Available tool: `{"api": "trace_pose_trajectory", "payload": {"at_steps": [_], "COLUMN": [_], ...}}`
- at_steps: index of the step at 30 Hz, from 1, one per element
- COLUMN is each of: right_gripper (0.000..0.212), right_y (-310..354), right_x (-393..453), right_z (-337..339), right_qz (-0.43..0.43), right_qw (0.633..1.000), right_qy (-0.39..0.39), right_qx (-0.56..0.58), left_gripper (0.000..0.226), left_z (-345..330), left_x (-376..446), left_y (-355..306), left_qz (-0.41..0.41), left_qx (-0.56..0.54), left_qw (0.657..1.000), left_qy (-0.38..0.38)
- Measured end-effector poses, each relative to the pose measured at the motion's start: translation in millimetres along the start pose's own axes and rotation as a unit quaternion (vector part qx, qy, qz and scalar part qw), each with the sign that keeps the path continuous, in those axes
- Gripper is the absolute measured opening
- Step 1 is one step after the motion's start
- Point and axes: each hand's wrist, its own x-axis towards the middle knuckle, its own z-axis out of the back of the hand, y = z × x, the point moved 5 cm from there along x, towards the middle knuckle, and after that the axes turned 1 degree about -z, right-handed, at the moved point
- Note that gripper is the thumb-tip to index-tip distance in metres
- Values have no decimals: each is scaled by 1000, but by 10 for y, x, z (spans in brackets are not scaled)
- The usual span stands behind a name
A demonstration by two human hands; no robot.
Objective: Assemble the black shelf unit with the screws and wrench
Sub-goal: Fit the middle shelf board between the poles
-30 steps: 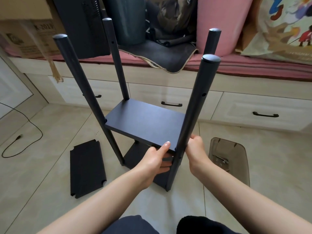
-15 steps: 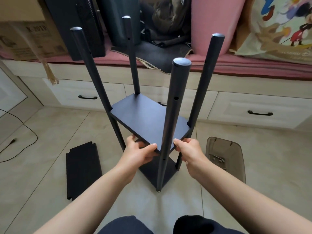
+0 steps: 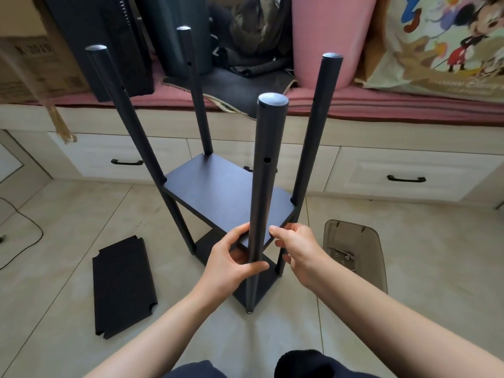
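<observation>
Head view: left hand (image 3: 231, 261) grips near post (image 3: 263, 200).

We see a brown cardboard box (image 3: 32, 66) at the top left. It has print on it, back to front, that looks like "K-2019". On the cartoon mouse cushion (image 3: 441, 42) at the top right we see faint curly letters that look like "Disney". We cannot read other words.
</observation>
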Motion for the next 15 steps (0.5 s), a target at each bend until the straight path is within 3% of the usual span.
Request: {"api": "trace_pose_trajectory", "payload": {"at_steps": [6, 9, 15], "right_gripper": [21, 10, 20], "right_y": [49, 36, -75], "right_x": [68, 90, 265], "right_z": [119, 199, 694], "right_qz": [13, 15, 33], "right_qw": [1000, 1000, 999], "right_qy": [3, 14, 24], "right_qx": [-13, -2, 14], "left_gripper": [59, 57, 55], "left_z": [-87, -113, -140], "left_x": [117, 140, 158], "left_y": [15, 5, 4], "left_qz": [-16, -13, -8], "left_qx": [6, -15, -51], "left_qw": [999, 998, 997], "left_qy": [-48, -53, -65]}}
